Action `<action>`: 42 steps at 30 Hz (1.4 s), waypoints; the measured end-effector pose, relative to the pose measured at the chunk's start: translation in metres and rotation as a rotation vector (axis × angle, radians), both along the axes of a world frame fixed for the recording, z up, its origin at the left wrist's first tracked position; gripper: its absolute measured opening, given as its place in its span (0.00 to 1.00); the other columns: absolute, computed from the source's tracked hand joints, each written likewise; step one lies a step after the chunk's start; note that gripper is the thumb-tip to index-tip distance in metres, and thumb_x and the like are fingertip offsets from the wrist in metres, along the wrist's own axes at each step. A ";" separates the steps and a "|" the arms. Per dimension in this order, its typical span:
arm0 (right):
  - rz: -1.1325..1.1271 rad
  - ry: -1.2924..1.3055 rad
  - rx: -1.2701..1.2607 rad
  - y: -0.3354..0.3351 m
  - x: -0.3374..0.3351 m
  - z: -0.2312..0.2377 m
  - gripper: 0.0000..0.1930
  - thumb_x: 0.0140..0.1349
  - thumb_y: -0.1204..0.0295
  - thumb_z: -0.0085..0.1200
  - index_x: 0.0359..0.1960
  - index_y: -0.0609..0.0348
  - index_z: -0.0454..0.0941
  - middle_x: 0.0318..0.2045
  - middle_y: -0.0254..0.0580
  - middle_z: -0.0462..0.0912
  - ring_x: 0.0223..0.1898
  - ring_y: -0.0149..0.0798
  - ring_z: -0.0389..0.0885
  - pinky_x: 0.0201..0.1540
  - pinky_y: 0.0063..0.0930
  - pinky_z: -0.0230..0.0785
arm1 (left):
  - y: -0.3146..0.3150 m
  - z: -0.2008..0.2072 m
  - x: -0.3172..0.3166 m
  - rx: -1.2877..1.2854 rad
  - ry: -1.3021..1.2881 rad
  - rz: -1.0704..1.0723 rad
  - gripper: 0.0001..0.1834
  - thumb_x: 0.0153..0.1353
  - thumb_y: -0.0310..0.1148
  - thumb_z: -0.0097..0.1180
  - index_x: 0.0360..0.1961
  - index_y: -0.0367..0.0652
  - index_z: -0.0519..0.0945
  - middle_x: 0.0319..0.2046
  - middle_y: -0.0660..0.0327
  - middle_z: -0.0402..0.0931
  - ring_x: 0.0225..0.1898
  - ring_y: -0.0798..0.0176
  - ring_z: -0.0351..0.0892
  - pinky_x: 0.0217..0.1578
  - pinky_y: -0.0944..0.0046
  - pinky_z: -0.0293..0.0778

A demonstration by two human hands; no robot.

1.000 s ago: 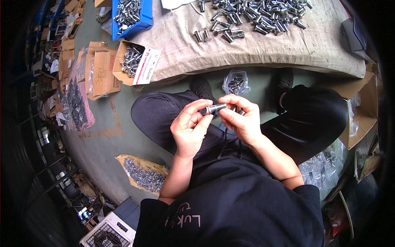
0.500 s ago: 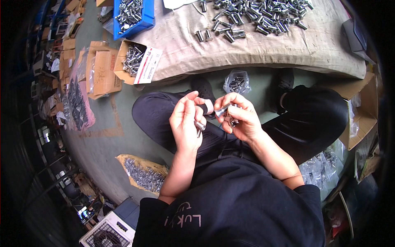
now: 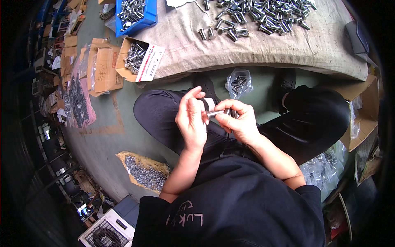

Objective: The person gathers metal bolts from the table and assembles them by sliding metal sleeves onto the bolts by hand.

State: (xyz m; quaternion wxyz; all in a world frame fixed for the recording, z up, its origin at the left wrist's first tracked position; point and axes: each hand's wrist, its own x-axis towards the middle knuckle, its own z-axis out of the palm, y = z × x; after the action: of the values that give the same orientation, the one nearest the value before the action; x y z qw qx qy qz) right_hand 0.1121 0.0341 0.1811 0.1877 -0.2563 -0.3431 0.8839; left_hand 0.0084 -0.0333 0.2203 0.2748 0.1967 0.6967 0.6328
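My right hand [image 3: 239,120] pinches a shiny flanged metal sleeve [image 3: 215,113] between thumb and fingers, with its flanged end pointing at my left hand. More metal shows among the right fingers, mostly hidden. Close beside it is my left hand [image 3: 191,121], thumb and forefinger raised and the lower fingers curled. The sleeve's flanged end meets the left fingers or lies just in front of them; I cannot tell which. What the curled left fingers hold is hidden. Both hands are above my lap. Beyond them, a clear plastic bag [image 3: 239,84] of metal parts sits on the floor.
A cloth-covered table [image 3: 263,51] ahead bears a pile of similar sleeves [image 3: 271,14]. At its left stand a blue bin [image 3: 144,25] and a carton [image 3: 148,63], both with metal parts. A sack of small parts [image 3: 144,173] lies left; an open box [image 3: 364,111] stands right.
The sleeve in my right hand has turned toward the left and come up against or near my left hand. My left hand has moved slightly right; the metal piece seen in its lower fingers is now hidden.
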 end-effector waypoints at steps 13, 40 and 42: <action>-0.149 0.026 0.234 0.002 0.000 -0.002 0.11 0.50 0.81 0.56 0.37 0.63 0.75 0.29 0.33 0.74 0.19 0.18 0.68 0.17 0.11 0.58 | -0.016 0.011 -0.005 -0.052 -0.293 -0.176 0.12 0.55 0.25 0.52 0.41 0.32 0.73 0.27 0.61 0.74 0.18 0.81 0.63 0.13 0.81 0.55; 0.110 0.148 -0.046 -0.008 -0.005 0.000 0.13 0.46 0.78 0.60 0.33 0.60 0.70 0.21 0.31 0.73 0.17 0.21 0.68 0.19 0.13 0.62 | -0.002 -0.001 -0.002 0.154 0.083 -0.075 0.38 0.58 0.61 0.30 0.52 0.34 0.63 0.53 0.57 0.61 0.40 0.70 0.62 0.34 0.73 0.63; 0.095 0.051 -0.043 -0.008 -0.005 0.004 0.13 0.47 0.78 0.60 0.34 0.60 0.70 0.23 0.31 0.73 0.19 0.20 0.70 0.21 0.13 0.63 | -0.002 -0.002 0.002 0.108 0.316 -0.185 0.37 0.59 0.60 0.30 0.52 0.35 0.63 0.54 0.57 0.60 0.42 0.68 0.61 0.38 0.71 0.63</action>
State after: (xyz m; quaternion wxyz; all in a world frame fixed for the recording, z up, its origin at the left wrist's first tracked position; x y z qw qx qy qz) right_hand 0.1074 0.0256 0.1851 0.1486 -0.2209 -0.3309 0.9053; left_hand 0.0103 -0.0352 0.2186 0.2079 0.3713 0.6753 0.6023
